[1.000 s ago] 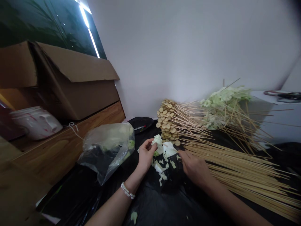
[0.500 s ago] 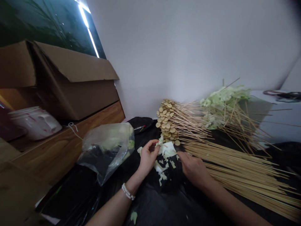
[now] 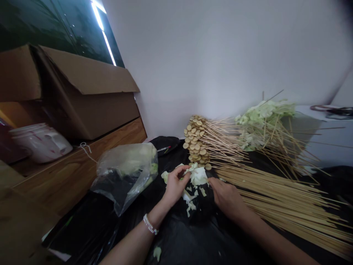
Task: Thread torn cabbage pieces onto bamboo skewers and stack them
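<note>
My left hand (image 3: 175, 184), with a beaded bracelet at the wrist, pinches a pale cabbage leaf (image 3: 198, 175) near the middle of the head view. Just right of the leaf, my right hand (image 3: 224, 193) has its fingers pressed together; the skewer it seems to hold is mostly hidden by the leaf and the fingers. Torn leaf scraps (image 3: 190, 206) lie below the hands on black plastic (image 3: 190, 239). Beyond the hands are skewers of round slices (image 3: 195, 141), and to the right lie bare sticks (image 3: 281, 198).
A clear bag (image 3: 127, 169) of green vegetable sits at the left. Behind it are an open cardboard box (image 3: 102, 110) and a white jar (image 3: 41, 142) on a wooden surface. Leaf-loaded skewers (image 3: 264, 117) are heaped at the back right, near a pen (image 3: 164, 148) farther left.
My left hand has shifted slightly right, and the leaf at its fingertips now sits against the larger white piece. My right hand has hardly moved.
</note>
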`<action>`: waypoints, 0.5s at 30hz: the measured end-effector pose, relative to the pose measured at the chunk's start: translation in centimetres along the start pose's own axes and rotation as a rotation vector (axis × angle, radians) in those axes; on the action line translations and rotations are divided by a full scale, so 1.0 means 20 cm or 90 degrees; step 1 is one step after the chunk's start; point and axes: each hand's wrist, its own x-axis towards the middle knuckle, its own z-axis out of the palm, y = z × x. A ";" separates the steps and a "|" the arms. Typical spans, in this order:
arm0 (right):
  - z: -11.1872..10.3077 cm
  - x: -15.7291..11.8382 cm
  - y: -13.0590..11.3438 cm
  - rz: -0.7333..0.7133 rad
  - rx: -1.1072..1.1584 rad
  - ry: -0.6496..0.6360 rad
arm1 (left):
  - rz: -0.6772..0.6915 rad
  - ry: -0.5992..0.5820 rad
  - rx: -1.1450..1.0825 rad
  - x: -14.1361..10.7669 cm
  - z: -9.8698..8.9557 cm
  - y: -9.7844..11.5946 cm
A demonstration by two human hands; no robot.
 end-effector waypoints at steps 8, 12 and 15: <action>0.00 0.01 0.01 -0.002 -0.027 -0.005 | 0.011 0.006 -0.012 0.02 -0.01 0.00; 0.01 0.01 0.02 -0.001 -0.059 0.009 | -0.010 0.073 -0.031 0.03 -0.02 0.00; 0.00 0.01 0.02 0.009 -0.065 -0.001 | -0.037 0.074 -0.044 0.03 -0.02 0.00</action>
